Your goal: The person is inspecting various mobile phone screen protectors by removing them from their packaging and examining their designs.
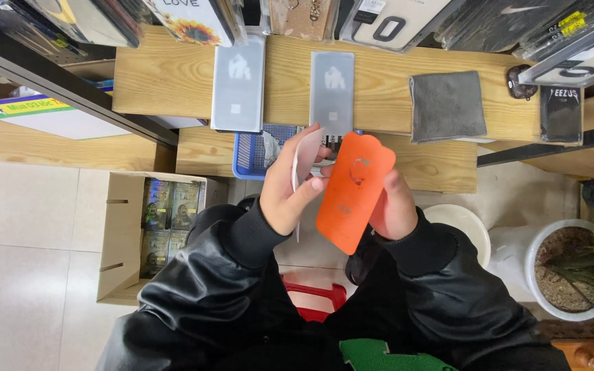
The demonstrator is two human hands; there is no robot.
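At frame centre the right hand [394, 209] pinches an orange sleeve [353, 192] while the left hand [290, 189] grips a pale sheet [304, 159] by its edge; a loose pinch could likely drop either.

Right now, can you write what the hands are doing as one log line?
left hand: holds white sheet | right hand: holds orange card | behind: blue basket, grey cloth

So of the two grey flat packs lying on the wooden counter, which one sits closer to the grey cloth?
The right-hand grey pack, lying just left of the grey cloth. The other pack lies farther left, beyond it, overhanging the counter edge.
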